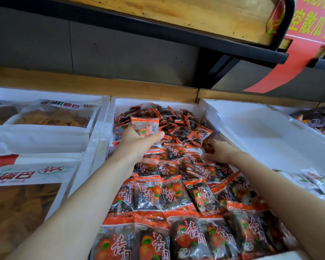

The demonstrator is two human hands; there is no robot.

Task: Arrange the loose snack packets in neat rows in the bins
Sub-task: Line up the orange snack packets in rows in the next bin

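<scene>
left hand [137,147] grips a packet [144,126], long side up | right hand [221,152] pinches a dark packet [207,147] | pile [176,117] at bin's [154,101] far edge, just past both hands | rows [176,196] fill near edge

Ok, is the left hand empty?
No, the left hand grips a bunch of orange snack packets above the middle bin.
</scene>
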